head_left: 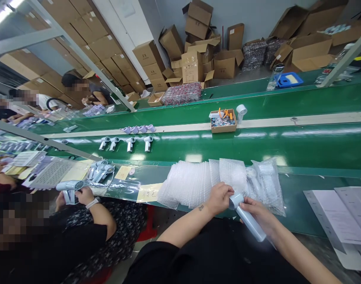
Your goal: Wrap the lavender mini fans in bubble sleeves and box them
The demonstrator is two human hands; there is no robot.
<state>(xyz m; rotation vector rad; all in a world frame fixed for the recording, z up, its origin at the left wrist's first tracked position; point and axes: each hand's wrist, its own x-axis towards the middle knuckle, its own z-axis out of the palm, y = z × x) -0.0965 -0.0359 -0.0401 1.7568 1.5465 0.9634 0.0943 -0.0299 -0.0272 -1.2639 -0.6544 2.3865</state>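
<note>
Your black top (216,252) is nearest in the head view, and just ahead of it, over the near edge of the tabletop (297,215), you have a pale blue device (251,225) in both hands. Your right hand (259,211) is wrapped around its long handle, which slants down to the right, while your left hand (220,197) has its fingers drawn narrow, pinching the round head. Directly beyond your hands, a row of overlapping bubble-wrap bags (192,183) stretches from the near edge toward the far edge; at its right end lie filled bags (267,177), with pale shapes showing through the plastic. On your right, by the tabletop's near right corner, are white folded sheets (341,217). Left of the bags you have a handwritten note (146,193), and farther left a heap of devices (100,171) near a co-worker's hands, which hold another device (69,185). Past the tabletop's far edge, four pale blue devices stand apart on the green belt (183,146). On its pale middle strip sit lilac devices (138,129) and an open carton (223,128) of small parts, with a pale device (241,112) just beside it.
</note>
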